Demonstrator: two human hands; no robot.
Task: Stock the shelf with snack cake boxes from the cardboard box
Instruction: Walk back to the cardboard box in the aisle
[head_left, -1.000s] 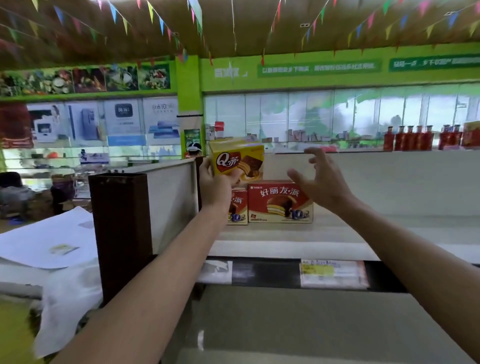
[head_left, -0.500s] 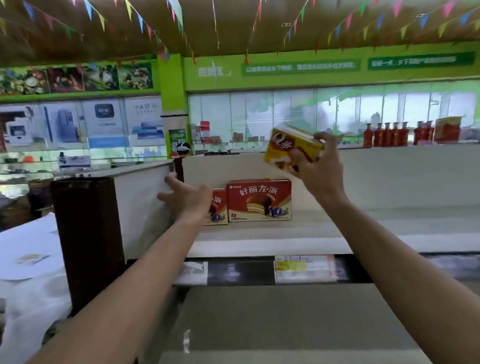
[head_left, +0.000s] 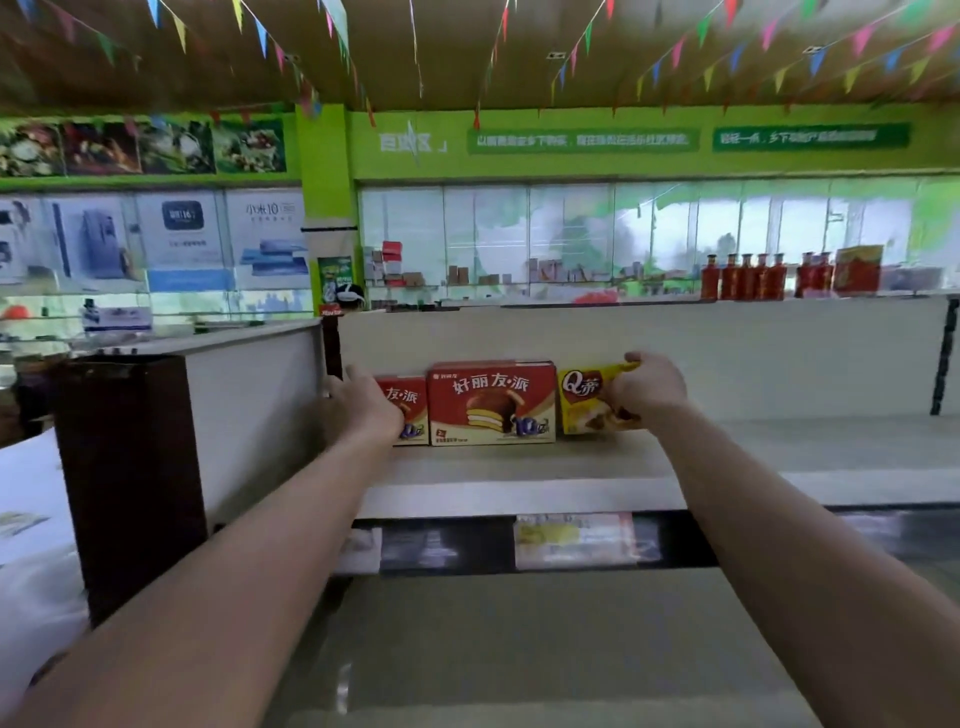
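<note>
Here, the right hand grips a yellow cardboard snack cake box printed with a red heart logo, its fingers curled over the box's top edge and its thumb side across the front face, covering the right part of the print. The yellow box stands upright on the pale shelf, toward the back panel, and its left side sits just beside, perhaps touching, a larger red cardboard snack cake box showing a chocolate-coated pie picture. To the left of that one stands a second red snack cake box of the same design, near the shelf's left end where a white side panel rises. The left hand lies in front of this second box, hiding its left half; its fingers reach up toward the box's top left corner, fairly straight, though whether they press it or only hover close I cannot tell. Along the shelf's front edge runs a dark price rail holding a yellow and white paper label. On the top ledge at the far right stands a row of red bottles.
</note>
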